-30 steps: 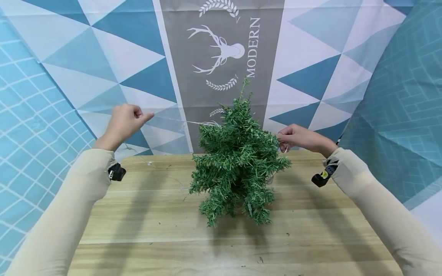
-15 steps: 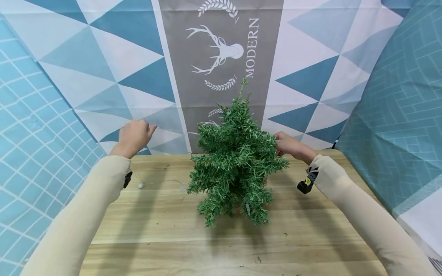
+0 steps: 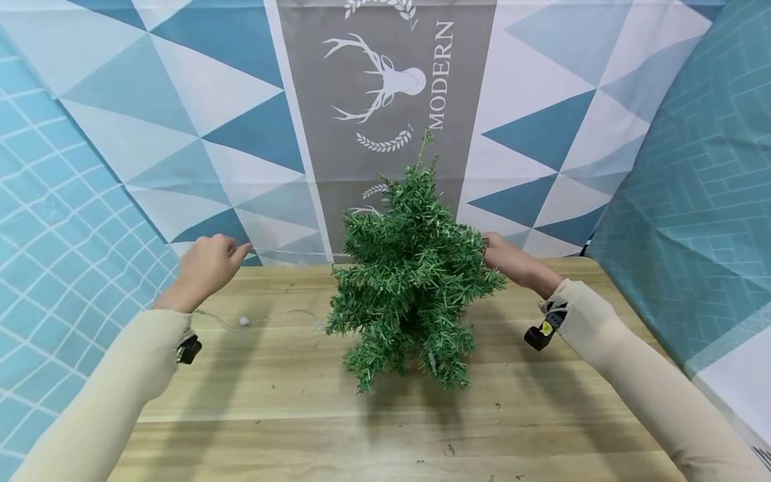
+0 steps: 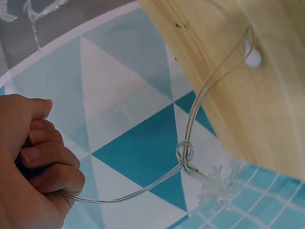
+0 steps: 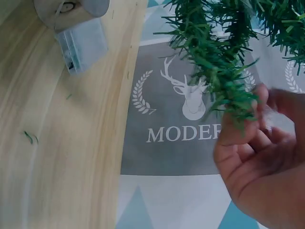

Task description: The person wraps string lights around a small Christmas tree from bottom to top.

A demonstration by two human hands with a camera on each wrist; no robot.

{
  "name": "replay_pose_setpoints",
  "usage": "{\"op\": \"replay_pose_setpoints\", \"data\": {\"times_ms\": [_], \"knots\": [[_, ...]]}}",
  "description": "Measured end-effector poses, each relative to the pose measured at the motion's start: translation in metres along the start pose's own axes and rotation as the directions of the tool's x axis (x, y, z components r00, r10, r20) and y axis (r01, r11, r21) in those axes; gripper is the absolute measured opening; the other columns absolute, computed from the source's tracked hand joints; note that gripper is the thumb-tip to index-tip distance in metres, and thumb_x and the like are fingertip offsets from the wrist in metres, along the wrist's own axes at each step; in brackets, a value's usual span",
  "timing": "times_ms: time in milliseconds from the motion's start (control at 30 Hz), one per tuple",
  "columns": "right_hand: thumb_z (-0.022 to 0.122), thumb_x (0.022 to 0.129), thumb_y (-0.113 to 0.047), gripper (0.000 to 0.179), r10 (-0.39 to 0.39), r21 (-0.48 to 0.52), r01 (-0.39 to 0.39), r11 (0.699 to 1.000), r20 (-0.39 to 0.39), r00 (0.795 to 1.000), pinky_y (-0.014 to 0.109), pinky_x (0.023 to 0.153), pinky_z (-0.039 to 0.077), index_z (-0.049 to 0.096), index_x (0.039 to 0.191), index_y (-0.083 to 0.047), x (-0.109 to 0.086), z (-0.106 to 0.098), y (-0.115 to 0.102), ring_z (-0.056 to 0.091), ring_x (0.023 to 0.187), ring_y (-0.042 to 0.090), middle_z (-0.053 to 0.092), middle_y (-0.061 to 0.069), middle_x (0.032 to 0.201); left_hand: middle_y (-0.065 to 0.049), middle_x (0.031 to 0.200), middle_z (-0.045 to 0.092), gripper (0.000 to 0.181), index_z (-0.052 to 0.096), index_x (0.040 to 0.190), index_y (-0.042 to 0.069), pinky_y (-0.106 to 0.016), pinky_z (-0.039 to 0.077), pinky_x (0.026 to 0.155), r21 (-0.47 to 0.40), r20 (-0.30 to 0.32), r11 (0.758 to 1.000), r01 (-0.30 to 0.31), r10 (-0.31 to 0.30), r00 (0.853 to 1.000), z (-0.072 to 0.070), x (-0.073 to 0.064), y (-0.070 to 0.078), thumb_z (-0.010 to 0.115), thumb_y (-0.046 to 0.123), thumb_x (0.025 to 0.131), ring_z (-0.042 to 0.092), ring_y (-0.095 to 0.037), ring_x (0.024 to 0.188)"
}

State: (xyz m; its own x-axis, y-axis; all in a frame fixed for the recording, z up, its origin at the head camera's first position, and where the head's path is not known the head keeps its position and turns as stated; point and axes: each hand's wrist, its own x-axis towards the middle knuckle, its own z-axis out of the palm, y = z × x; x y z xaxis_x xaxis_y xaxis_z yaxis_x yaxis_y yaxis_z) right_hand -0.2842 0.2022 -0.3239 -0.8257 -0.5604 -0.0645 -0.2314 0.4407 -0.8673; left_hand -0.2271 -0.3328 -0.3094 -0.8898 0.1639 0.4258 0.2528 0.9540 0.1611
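A small green artificial Christmas tree [image 3: 415, 281] stands upright on the table. Left of it, my left hand [image 3: 207, 268] grips the thin clear wire of a string light, fingers curled. In the left wrist view the wire [image 4: 128, 196] trails from under the fingers of that hand [image 4: 43, 157] to a loop and a clear snowflake-shaped light [image 4: 219, 191]. My right hand [image 3: 508, 258] is at the tree's far right side, partly hidden by foliage. The right wrist view has this hand [image 5: 257, 148] at a branch tip [image 5: 236, 102], pinching a clear piece of the string light.
A small white ball [image 3: 243, 321] lies on the wooden table [image 3: 271, 402] with a stretch of wire. Near the tree's round base [image 5: 88, 9] is a clear battery box [image 5: 83, 45]. A patterned cloth backdrop [image 3: 385, 154] hangs directly behind; green needle bits dot the tabletop.
My left hand has come down from beside the backdrop to near the table's back edge, lowering the taut wire. My right hand has moved in behind the tree's right branches.
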Motion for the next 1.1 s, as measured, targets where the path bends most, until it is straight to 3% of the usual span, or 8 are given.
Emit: {"op": "replay_pose_setpoints", "data": {"times_ms": [133,200,433,567,700,800,933,1100], "knots": [[0.028,0.087,0.01,0.04,0.032,0.058,-0.026,0.998,-0.095,0.995,0.045,0.076,0.039,0.043,0.124,0.015,-0.002,0.007,-0.009,0.041,0.106,0.042,0.035,0.037,0.134,0.004,0.044,0.026,0.055,0.036,0.053,0.013,-0.03,0.025,0.04,-0.074,-0.06,0.997,0.027,-0.032,0.998,-0.003,-0.015,0.001,0.055,0.027,0.104,0.028,-0.016,0.037],[0.029,0.095,0.005,0.028,0.017,0.063,-0.012,0.998,-0.083,0.996,0.045,0.083,0.043,0.046,0.118,0.009,-0.005,0.008,-0.006,0.044,0.108,0.039,0.04,0.029,0.126,0.003,0.044,0.027,0.056,0.036,0.054,0.013,-0.031,0.026,0.043,-0.109,-0.068,0.993,0.045,-0.053,0.996,-0.003,-0.023,0.002,0.053,0.03,0.104,0.028,-0.016,0.038],[0.035,0.1,-0.002,0.023,-0.007,0.026,0.007,1.0,0.033,0.999,0.032,0.061,0.031,0.033,0.078,-0.007,-0.015,0.008,0.003,0.027,0.06,0.017,0.028,0.005,0.074,0.003,0.046,0.028,0.056,0.038,0.056,0.013,-0.03,0.027,0.045,-0.241,-0.039,0.966,0.093,-0.106,0.994,-0.004,-0.059,0.007,0.051,0.037,0.104,0.024,-0.013,0.038],[0.039,0.104,-0.007,0.018,0.033,-0.021,-0.032,0.999,0.024,0.999,0.032,0.061,0.037,0.043,0.089,0.001,-0.023,0.003,0.0,0.038,0.064,0.021,0.041,0.015,0.082,0.005,0.048,0.024,0.055,0.035,0.057,0.011,-0.03,0.025,0.045,-0.302,-0.044,0.948,0.102,-0.121,0.992,-0.008,-0.076,0.015,0.054,0.034,0.103,0.02,-0.009,0.041],[0.033,0.102,0.002,0.03,0.035,0.0,-0.035,0.999,0.062,0.997,0.035,0.059,0.045,0.05,0.126,0.006,-0.027,-0.001,-0.001,0.056,0.077,0.028,0.053,0.028,0.121,0.005,0.05,0.023,0.053,0.036,0.059,0.01,-0.03,0.023,0.044,-0.342,-0.05,0.932,0.124,-0.149,0.988,-0.014,-0.095,0.032,0.058,0.031,0.102,0.019,-0.007,0.043],[0.027,0.095,0.011,0.045,0.015,-0.04,-0.013,0.999,0.054,0.998,0.033,0.054,0.048,0.049,0.134,0.007,-0.032,-0.002,0.001,0.061,0.071,0.027,0.062,0.028,0.113,0.005,0.051,0.025,0.05,0.039,0.06,0.011,-0.029,0.023,0.044,-0.361,-0.033,0.923,0.136,-0.158,0.987,-0.016,-0.105,0.05,0.058,0.031,0.102,0.022,-0.008,0.043],[0.036,0.098,0.008,0.033,-0.064,-0.284,0.039,0.958,-0.079,0.995,0.032,0.052,0.05,0.06,0.12,0.005,-0.043,0.005,-0.006,0.058,0.058,0.021,0.062,0.015,0.074,0.004,0.05,0.027,0.048,0.042,0.062,0.01,-0.03,0.026,0.044,-0.421,0.007,0.895,0.148,-0.16,0.987,-0.021,-0.111,0.071,0.057,0.032,0.103,0.027,-0.012,0.041],[0.048,0.104,-0.008,0.022,-0.187,-0.46,0.051,0.886,-0.255,0.949,0.032,0.049,0.047,0.066,0.115,-0.002,-0.067,0.021,-0.024,0.056,0.054,0.017,0.057,0.003,0.063,-0.001,0.047,0.039,0.049,0.047,0.065,0.008,-0.031,0.036,0.039,-0.522,0.104,0.831,0.193,-0.162,0.981,-0.029,-0.112,0.095,0.051,0.036,0.105,0.039,-0.019,0.038]]}}
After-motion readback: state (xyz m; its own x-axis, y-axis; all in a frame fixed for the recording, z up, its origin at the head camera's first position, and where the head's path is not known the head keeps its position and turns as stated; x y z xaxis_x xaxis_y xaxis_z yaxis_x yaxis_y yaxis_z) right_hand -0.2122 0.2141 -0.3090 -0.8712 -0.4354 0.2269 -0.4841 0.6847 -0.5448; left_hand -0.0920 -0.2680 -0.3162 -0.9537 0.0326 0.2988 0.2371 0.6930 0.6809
